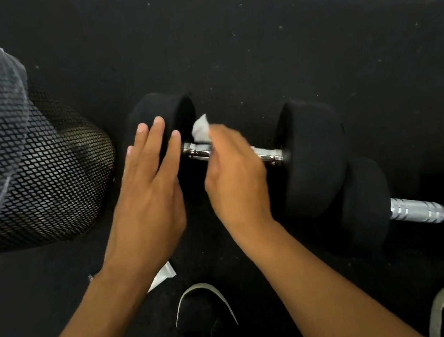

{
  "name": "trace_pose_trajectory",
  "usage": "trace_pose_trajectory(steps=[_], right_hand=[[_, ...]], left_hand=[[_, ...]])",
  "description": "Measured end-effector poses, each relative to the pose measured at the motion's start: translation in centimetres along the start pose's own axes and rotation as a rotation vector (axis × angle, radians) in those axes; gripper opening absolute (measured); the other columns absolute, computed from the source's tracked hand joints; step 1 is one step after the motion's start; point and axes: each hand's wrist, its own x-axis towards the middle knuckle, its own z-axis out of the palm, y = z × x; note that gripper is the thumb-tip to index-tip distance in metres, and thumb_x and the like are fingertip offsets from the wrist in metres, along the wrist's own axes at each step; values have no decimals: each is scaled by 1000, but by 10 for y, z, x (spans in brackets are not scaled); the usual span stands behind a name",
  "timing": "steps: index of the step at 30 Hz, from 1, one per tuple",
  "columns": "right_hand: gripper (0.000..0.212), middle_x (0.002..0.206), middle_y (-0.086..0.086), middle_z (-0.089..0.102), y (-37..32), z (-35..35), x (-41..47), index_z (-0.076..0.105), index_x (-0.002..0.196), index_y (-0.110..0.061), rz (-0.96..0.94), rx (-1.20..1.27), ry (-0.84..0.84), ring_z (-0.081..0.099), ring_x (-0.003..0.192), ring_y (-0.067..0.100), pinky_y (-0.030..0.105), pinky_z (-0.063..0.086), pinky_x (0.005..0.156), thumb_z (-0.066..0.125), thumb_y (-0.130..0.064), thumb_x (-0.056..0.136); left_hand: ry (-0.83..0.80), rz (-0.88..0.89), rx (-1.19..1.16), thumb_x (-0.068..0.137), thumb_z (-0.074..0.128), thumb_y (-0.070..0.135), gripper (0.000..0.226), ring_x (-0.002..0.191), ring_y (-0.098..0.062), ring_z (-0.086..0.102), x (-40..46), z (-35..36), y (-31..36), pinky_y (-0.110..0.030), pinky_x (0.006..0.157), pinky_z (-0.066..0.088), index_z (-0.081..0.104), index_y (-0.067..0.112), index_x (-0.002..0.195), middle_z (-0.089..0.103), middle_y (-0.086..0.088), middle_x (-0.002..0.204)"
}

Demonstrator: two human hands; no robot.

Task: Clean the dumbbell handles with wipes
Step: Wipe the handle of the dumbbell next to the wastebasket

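Black floor [253, 45]; wipe [200, 129] under fingers [220, 139].

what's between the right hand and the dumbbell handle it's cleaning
Only the white wipe. The right hand presses it onto the chrome handle of the nearer dumbbell. The left hand lies flat, fingers open, against the left weight head, off the handle, so nothing visible blocks the wiping.

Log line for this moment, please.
step: wiping handle | right hand: wrapped on wipe around near dumbbell handle | left hand: flat against left weight head | second dumbbell: untouched
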Motion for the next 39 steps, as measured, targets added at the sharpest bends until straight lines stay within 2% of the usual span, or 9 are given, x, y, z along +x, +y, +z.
trace_pose_trajectory(steps=[3,6,9,15,21,24,26,30,39], right_hand=[[39,126,10,70,6,17,-3,68,124,-7,-54,-127,-197,57,130,28,48,34,120,48,-3,91],[41,131,13,68,8,16,0,66,128,-5,-99,-176,-257,56,133,32,49,36,119,51,0,90],[55,140,12,62,11,0,-1,60,136,-8,-97,-249,-321,49,140,32,48,32,122,34,-4,88],[56,138,6,60,11,-9,-6,56,139,-11,193,-296,-179,35,149,32,49,31,122,41,9,89],[46,151,14,52,-11,23,-6,53,143,-5,23,-222,-279,31,151,31,43,18,128,51,1,97],[54,149,15,52,-1,15,-5,52,143,-6,-3,-266,-277,35,149,32,46,21,127,34,0,93],[59,141,15,58,14,2,-5,57,137,-8,107,-278,-175,39,145,34,49,25,124,29,2,86],[64,143,7,57,17,9,-8,52,142,-5,355,-250,22,25,153,33,42,9,129,47,18,82],[48,140,15,60,0,34,-13,60,135,-2,78,-95,-98,41,145,33,48,20,126,55,8,88]], left_hand=[[16,3,-11,95,47,-9,68,157,-26,6,-2,4,-2,-48,126,13,21,0,157,14,-14,167],[22,23,9,94,48,-10,69,156,-28,7,-1,5,-3,-49,126,14,21,-1,157,14,-15,167],[18,19,13,94,48,-10,70,156,-27,6,-1,5,-3,-49,126,14,20,0,157,14,-13,168],[43,8,3,93,47,-12,74,157,-27,1,1,10,-1,-50,126,13,17,2,158,9,-12,169],[72,7,-25,94,44,-11,70,157,-27,1,2,15,-2,-49,127,8,18,1,158,11,-13,168],[69,10,-35,94,43,-12,70,157,-25,0,2,13,-3,-46,127,5,17,2,158,10,-12,169],[74,12,-35,94,44,-12,71,157,-26,0,2,14,-2,-45,127,4,17,2,158,10,-11,169],[81,20,-36,94,44,-12,71,157,-26,0,2,14,-4,-44,127,4,17,2,158,10,-11,168],[81,25,-43,95,41,-9,69,157,-26,-1,1,16,-5,-43,127,2,16,2,158,10,-12,169]])
